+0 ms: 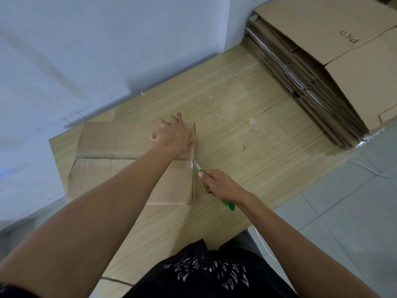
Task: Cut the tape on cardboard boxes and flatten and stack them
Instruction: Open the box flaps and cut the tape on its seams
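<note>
Head view, looking down on a wood-grain desk [236, 130] set against a pale wall [86, 50]. The only legible writing is the word "pico", printed in dark letters and seen upside down on the top sheet of the stack of flattened boxes [322, 61] in the upper right of the frame. The white print on the person's dark garment [210, 274], bottom centre, cannot be read. The task's cardboard box [111, 168] lies left of centre on the desk, its top flaps meeting at a seam that runs across it. Glossy clear tape [190, 161] shows at the box's right edge. The left hand [174, 134] rests on the top of the box at that right edge, fingers spread, its grip released and holding nothing. The right hand [217, 186], just right of the box, has its grip clenched around a green-handled cutter [229, 206]. The blade tip touches the taped edge, and the handle end projects behind the wrist. The left forearm crosses the near half of the box and hides part of its top. White flecks [252, 121] lie scattered on the bare desk between the box and the stack. At right, a tiled floor [343, 201] carries a thin white cable [365, 168].
</note>
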The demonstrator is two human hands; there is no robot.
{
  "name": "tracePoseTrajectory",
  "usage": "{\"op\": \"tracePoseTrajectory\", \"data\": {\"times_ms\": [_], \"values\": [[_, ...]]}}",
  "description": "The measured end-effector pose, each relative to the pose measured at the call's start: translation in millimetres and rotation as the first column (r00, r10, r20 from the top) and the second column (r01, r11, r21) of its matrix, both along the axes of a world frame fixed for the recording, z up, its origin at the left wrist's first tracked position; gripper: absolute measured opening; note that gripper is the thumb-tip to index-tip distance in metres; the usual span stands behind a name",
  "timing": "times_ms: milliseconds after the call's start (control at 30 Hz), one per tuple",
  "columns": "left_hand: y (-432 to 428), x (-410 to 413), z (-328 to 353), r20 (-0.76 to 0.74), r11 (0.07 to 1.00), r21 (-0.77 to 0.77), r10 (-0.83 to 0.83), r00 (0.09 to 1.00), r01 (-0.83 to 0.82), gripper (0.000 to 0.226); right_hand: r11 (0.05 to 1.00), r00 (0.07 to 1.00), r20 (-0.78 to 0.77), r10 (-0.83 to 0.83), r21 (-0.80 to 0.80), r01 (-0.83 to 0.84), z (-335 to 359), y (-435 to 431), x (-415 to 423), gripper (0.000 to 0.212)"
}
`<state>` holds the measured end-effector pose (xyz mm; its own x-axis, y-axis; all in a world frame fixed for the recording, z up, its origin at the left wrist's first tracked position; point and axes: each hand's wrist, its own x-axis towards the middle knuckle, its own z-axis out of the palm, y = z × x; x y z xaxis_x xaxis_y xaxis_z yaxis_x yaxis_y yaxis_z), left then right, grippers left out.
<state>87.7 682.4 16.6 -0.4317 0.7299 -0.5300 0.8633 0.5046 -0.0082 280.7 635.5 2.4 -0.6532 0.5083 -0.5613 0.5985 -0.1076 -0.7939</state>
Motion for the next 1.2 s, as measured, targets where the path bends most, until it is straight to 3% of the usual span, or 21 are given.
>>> {"op": "tracePoseTrajectory", "data": {"times_ms": [333,433,500,600,667,733,800,933,1100,1200], "values": [[-7,0,2,0.051,1.000,0.021,-0.019,0.999,0.018,0.087,0.990,0.990,0.020,0.138,-0.034,-0.137,9,-20,16,0.039],[-14,1,4,0.129,0.997,0.081,-0.030,0.991,0.019,0.082,0.989,0.994,-0.036,-0.105,-0.109,0.101,3,-35,18,0.037],[-36,6,8,0.214,0.976,0.216,-0.008,0.977,-0.039,0.080,0.958,0.963,-0.051,-0.266,-0.124,0.258,-2,-42,20,0.036],[-90,27,6,0.208,0.912,0.380,0.076,0.975,-0.152,0.093,0.895,0.894,-0.045,-0.447,-0.019,0.446,-11,-41,22,0.033],[-122,41,-2,0.128,0.924,0.355,0.105,0.986,-0.144,0.109,0.857,0.871,-0.047,-0.488,0.164,0.489,-15,-32,21,0.023],[-138,48,-10,0.134,0.925,0.342,0.127,0.983,-0.166,0.112,0.843,0.923,-0.064,-0.380,0.387,0.374,-14,-18,14,0.012],[-141,49,-13,0.184,0.908,0.371,0.136,0.974,-0.196,0.105,0.804,0.981,-0.038,-0.192,0.567,0.180,-5,-2,5,0.026],[-157,40,-13,0.190,0.910,0.401,0.032,0.981,-0.107,0.093,0.519,0.975,0.150,0.164,0.828,-0.214,16,34,-19,0.063],[-195,9,-19,0.149,0.900,0.425,-0.178,0.973,0.100,0.097,0.317,0.767,0.430,0.476,0.730,-0.606,34,70,-54,0.094],[-210,-1,-20,0.148,0.881,0.449,-0.238,0.960,0.149,0.098,0.280,0.666,0.423,0.614,0.672,-0.685,35,68,-65,0.088]]}}
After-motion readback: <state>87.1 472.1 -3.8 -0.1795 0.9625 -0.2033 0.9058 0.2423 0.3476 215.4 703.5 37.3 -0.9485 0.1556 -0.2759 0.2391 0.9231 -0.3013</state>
